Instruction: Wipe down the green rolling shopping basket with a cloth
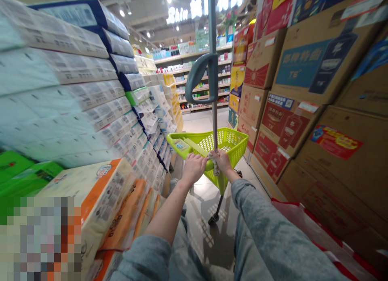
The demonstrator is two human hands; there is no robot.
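A lime-green shopping cart [238, 145] with a lattice basket stands in front of me on the aisle floor. My left hand [195, 168] is closed over its handle bar, on the side nearest me. Just to the right, my right hand [222, 162] is closed around the lower part of a grey pole [215, 123], against the cart handle. A whitish cord-like or cloth bundle [216, 168] hangs at these fingers; its kind is unclear. The pole rises upright past the top of the view and carries a grey loop-shaped grip [197, 77]. Its lower end is hidden.
Stacked packs of tissue paper [91, 87] line the left side, with orange-trimmed packs [112, 200] close by. Piled cardboard boxes [303, 67] wall the right side, above a red-edged bag [318, 232]. Stocked shelves [194, 67] cross the far end.
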